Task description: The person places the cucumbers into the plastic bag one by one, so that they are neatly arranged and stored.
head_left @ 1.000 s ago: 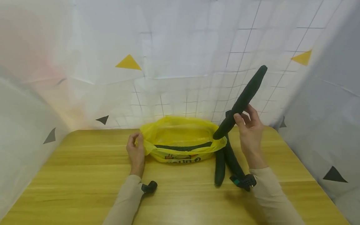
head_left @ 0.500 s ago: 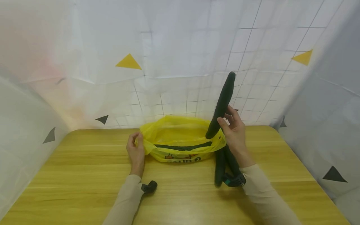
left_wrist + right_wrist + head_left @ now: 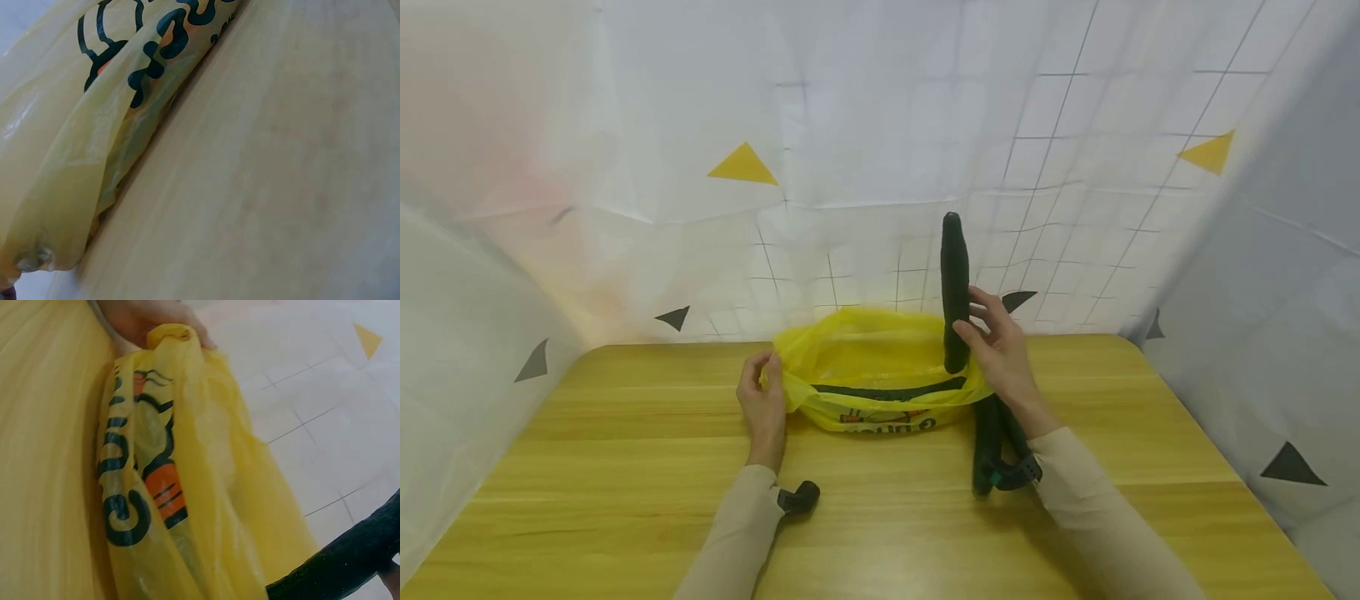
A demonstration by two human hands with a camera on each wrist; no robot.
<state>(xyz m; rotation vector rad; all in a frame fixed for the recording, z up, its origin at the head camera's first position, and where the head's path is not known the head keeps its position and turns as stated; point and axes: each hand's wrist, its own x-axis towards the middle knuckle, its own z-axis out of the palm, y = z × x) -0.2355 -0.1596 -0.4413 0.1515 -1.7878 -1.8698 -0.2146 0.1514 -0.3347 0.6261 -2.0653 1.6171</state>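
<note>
In the head view my left hand (image 3: 763, 412) grips the left end of a thin yellow plastic bag (image 3: 823, 411), whose mouth gapes upward. Inside the bag lies a dark green cucumber (image 3: 883, 393). A second cucumber (image 3: 955, 275) stands nearly upright in my right hand (image 3: 1006, 358), held between thumb and fingers near its lower half. Its lower end overlaps the right side of the bag's mouth. The right wrist view shows this cucumber (image 3: 344, 565) slanting beside the bag (image 3: 212, 462), with the left hand (image 3: 153, 319) at the bag's far end.
Two more cucumbers (image 3: 987, 446) lie on the wooden table (image 3: 625, 467) right of the bag, partly hidden under my right wrist. White sheeting (image 3: 865, 125) with grid lines and triangles rises behind the table and at both sides.
My right hand has carried its cucumber leftward over the bag, and the cucumber has turned from slanting to nearly upright. The left hand and the bag's left end have stayed in place.
</note>
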